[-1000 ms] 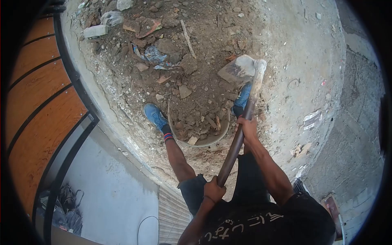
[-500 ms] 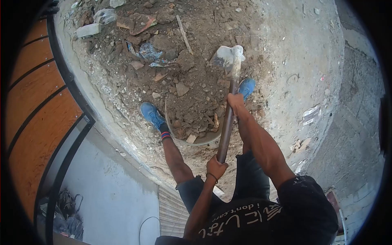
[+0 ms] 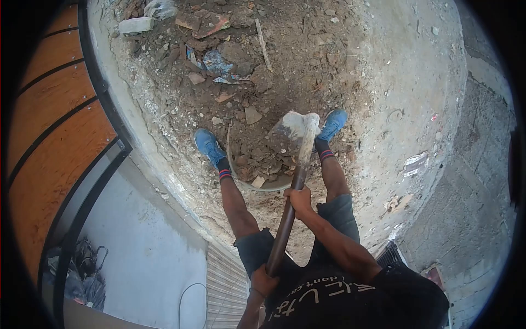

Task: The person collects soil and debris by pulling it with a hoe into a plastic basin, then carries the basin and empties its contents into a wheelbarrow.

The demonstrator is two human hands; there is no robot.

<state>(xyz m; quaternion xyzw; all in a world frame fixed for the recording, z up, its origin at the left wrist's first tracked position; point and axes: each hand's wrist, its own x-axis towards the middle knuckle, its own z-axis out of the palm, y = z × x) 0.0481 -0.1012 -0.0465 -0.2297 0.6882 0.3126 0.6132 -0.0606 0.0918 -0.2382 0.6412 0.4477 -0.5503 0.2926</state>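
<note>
A hoe [image 3: 284,226] with a pale, dirt-caked blade and a brown handle slants between my legs. My right hand [image 3: 298,202] is wrapped round the middle of its handle. Lower down, close to my lap, my left hand [image 3: 263,282] is closed on the handle's end. The hoe blade [image 3: 291,125] lies over the far side of a shallow pan [image 3: 264,189] between my feet. Dirt and broken bits of rubble [image 3: 256,164] fill the pan. My blue shoes stand on either side of it.
Loose soil with stones, a stick [image 3: 263,45], crumpled blue plastic [image 3: 217,62] and a pale block [image 3: 136,25] lies ahead. An orange-panelled gate [image 3: 63,142] with a black frame curves along the left. Concrete ground [image 3: 408,98] extends to the right.
Both hands have pulled the hoe back toward my body. Its blade has come from the soil beyond the pan to the pan's far side, with soil drawn along.
</note>
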